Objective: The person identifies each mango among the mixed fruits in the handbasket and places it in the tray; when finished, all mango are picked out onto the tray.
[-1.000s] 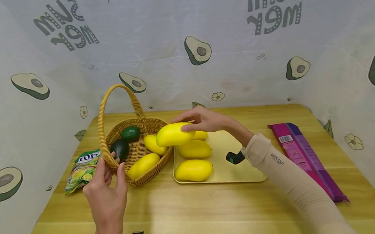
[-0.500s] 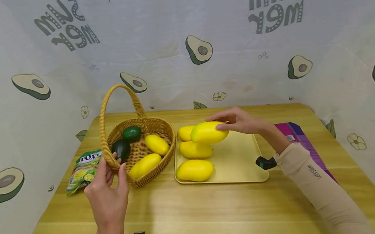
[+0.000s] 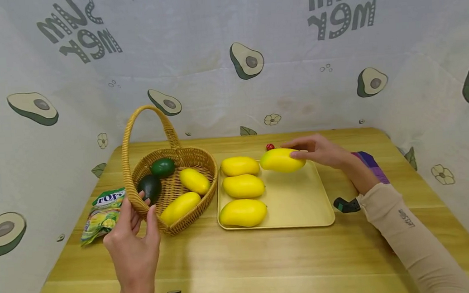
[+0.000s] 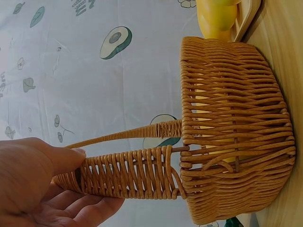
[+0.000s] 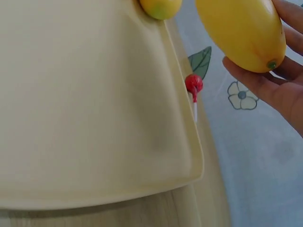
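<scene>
In the head view my left hand grips the lower part of the handle of a wicker basket; the left wrist view shows thumb and fingers around the woven handle. Inside the basket lie two yellow mangoes and two dark green avocados. My right hand holds another mango by its end, raised over the back of a pale yellow tray. Three mangoes lie in a column along the tray's left side. The right wrist view shows the held mango between thumb and fingers.
A green candy bag lies left of the basket. Behind the tray is a red lollipop on the wooden table. A purple package sits at the right, partly covered by my right arm. A printed curtain surrounds the table.
My right hand has carried the mango rightward, from beside the basket to above the back middle of the tray. The tray's rearmost mango and the lollipop have come into view. My left hand stays put.
</scene>
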### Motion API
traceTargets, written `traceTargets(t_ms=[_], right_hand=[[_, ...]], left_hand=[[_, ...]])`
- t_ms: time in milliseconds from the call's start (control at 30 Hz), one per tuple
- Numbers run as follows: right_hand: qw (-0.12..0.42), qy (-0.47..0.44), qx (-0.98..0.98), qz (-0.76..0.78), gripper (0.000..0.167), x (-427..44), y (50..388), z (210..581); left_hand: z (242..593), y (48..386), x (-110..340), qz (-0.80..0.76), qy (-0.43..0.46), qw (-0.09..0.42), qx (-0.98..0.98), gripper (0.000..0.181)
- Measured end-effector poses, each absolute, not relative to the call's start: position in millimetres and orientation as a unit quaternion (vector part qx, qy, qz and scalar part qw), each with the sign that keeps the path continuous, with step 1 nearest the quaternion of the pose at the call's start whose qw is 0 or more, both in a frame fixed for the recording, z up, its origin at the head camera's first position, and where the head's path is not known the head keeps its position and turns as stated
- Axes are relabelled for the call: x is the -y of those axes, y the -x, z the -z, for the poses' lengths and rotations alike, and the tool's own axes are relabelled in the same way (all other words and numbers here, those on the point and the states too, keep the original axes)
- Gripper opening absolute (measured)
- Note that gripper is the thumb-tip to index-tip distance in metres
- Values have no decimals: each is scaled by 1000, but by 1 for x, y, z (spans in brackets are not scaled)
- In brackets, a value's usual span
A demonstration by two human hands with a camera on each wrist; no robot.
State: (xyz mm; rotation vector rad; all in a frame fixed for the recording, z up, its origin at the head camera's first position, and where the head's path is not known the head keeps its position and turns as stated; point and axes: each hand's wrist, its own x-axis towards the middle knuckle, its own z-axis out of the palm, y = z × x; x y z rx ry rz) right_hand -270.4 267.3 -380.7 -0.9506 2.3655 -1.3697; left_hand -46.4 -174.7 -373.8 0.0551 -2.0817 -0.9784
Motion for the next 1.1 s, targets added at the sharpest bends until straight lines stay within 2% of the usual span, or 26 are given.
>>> traceTargets(t_ms=[433, 733, 1100], right_hand=[[101, 273, -857, 426, 40, -270, 275, 401], [90, 282, -854, 427, 34, -268, 281, 413], [101, 264, -858, 428, 38, -265, 288, 416]], left_hand=[[373, 47, 174, 388, -19, 412, 825, 47], [371, 46, 173, 389, -24, 407, 826, 47], [368, 46, 171, 388, -29, 405, 828, 49]])
